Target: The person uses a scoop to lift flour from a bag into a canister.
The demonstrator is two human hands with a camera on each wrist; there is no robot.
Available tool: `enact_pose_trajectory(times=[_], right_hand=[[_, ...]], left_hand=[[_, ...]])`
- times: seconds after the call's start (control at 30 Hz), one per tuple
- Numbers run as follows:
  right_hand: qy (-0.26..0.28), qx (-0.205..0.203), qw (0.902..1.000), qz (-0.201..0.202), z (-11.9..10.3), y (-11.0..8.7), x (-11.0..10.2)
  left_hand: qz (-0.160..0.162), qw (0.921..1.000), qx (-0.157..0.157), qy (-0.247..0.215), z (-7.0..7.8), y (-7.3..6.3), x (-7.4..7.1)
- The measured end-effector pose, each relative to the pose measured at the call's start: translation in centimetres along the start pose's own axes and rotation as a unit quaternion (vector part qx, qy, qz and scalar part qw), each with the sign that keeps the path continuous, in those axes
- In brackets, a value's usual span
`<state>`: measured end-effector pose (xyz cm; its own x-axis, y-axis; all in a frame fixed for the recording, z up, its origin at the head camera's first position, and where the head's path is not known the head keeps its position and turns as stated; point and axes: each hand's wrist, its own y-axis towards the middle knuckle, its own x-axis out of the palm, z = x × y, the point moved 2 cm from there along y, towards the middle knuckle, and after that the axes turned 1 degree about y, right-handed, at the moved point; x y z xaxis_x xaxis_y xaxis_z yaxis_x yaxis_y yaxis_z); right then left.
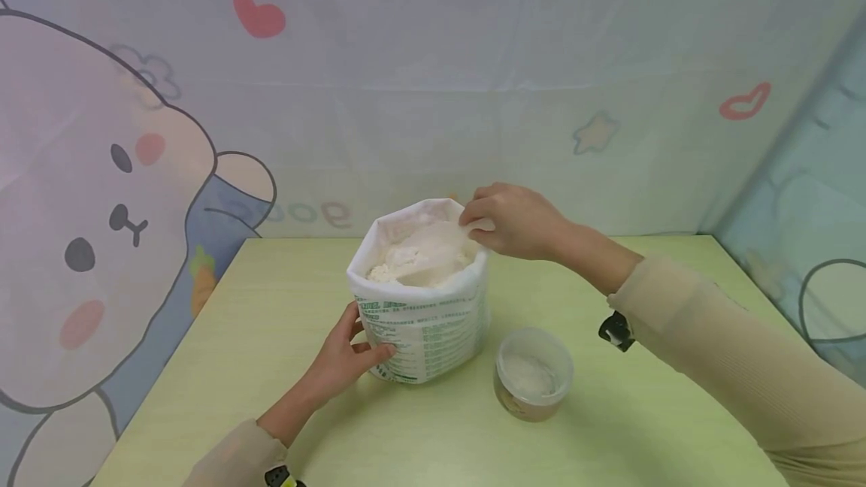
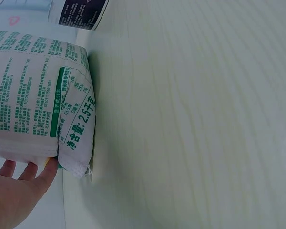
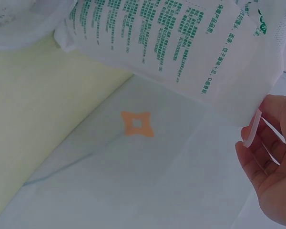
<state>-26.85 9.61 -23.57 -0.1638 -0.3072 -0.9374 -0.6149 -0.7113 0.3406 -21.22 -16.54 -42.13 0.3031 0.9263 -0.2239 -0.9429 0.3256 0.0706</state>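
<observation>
A white flour bag (image 1: 426, 337) with green print stands with its top folded open, white flour (image 1: 392, 265) heaped inside. The left hand (image 1: 341, 355) holds the bag's lower left side, thumb across the front; in the left wrist view its fingertips (image 2: 47, 174) touch the bag's side. Over the bag's far right rim, the right hand (image 1: 517, 220) pinches the handle of a pale translucent scoop (image 1: 443, 243), whose bowl lies in the flour. In the right wrist view the scoop's handle (image 3: 252, 129) shows between thumb and fingers.
A round clear plastic tub (image 1: 534, 374) without a lid stands right of the bag, with some white powder inside. The pale wood-grain table (image 1: 304, 269) ends at a printed cloth backdrop (image 1: 433, 96). A similar cloth hangs on the right (image 1: 825, 194).
</observation>
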Motion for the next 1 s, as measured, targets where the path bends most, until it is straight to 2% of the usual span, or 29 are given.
enact_pose_trajectory(times=[0.27,0.5,1.0], right_hand=[[0.022,0.005,0.9996,0.016,0.6,-0.3,-0.3],[0.045,0.023,0.9986,0.015,0.8,-0.6,-0.6],[0.058,0.028,0.9976,0.024,1.2,-1.3,-1.0]], left_hand=[[0.002,1.0,-0.002,0.0,-0.1,0.0,0.0],[0.002,1.0,0.0,0.001,-0.2,0.1,-0.1],[-0.001,1.0,0.002,0.001,-0.2,0.0,-0.1]])
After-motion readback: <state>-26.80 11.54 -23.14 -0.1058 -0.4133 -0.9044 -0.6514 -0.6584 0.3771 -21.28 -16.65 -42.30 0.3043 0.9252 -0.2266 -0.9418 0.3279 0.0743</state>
